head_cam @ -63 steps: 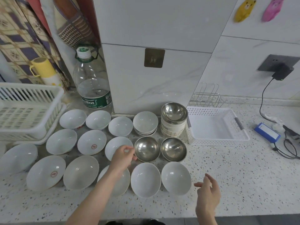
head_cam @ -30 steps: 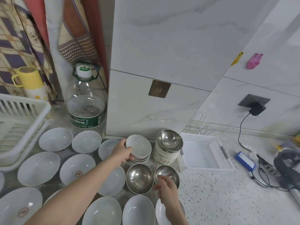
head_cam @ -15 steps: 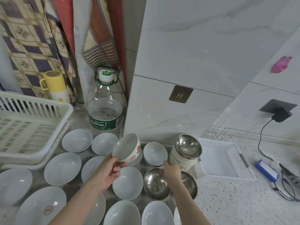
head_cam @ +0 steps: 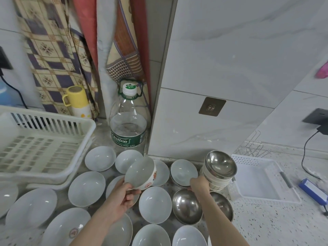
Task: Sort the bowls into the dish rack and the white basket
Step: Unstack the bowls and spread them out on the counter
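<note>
My left hand (head_cam: 122, 197) holds a small white bowl with red markings (head_cam: 140, 173), tilted, in the air above the spread of white bowls (head_cam: 87, 188). My right hand (head_cam: 199, 183) is closed on the near rim of a small white bowl (head_cam: 183, 172) that sits on the counter. Two steel bowls (head_cam: 186, 206) lie just in front of it. To its right is a stack of bowls topped by a steel bowl (head_cam: 220, 164). The white dish rack (head_cam: 40, 144) stands at the left and holds nothing. The white basket (head_cam: 257, 178) at the right holds nothing.
A large water bottle (head_cam: 128, 128) stands behind the bowls against a tiled pillar (head_cam: 204, 103). A yellow mug (head_cam: 75, 98) sits behind the rack. A wire rack (head_cam: 252, 148), a blue box (head_cam: 312, 191) and a charger cable (head_cam: 305, 157) lie at the right.
My left hand has lifted the red-marked bowl off the small stack and carried it left. My right hand has moved from the steel bowls up to the rim of the bowl left there.
</note>
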The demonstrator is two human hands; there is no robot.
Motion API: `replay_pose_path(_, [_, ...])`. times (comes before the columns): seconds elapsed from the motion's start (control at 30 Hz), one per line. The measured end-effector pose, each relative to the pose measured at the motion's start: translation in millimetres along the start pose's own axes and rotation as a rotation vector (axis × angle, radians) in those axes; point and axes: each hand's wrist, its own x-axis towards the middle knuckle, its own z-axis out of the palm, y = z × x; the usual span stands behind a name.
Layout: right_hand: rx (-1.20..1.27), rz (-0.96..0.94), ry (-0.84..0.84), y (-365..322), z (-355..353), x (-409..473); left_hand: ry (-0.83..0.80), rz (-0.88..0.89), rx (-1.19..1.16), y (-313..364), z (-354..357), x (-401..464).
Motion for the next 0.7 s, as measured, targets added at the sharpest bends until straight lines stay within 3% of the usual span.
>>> replay_pose_path(0.2, [-0.015,-0.014,0.028,2,3,6,0.015,0.026,0.021,-1,-6,-2])
replay_pose_path(0.7, [0.254,-0.104,-0.008,-2,-5,-23,0.005,0.073,0.026,7,-10,-5])
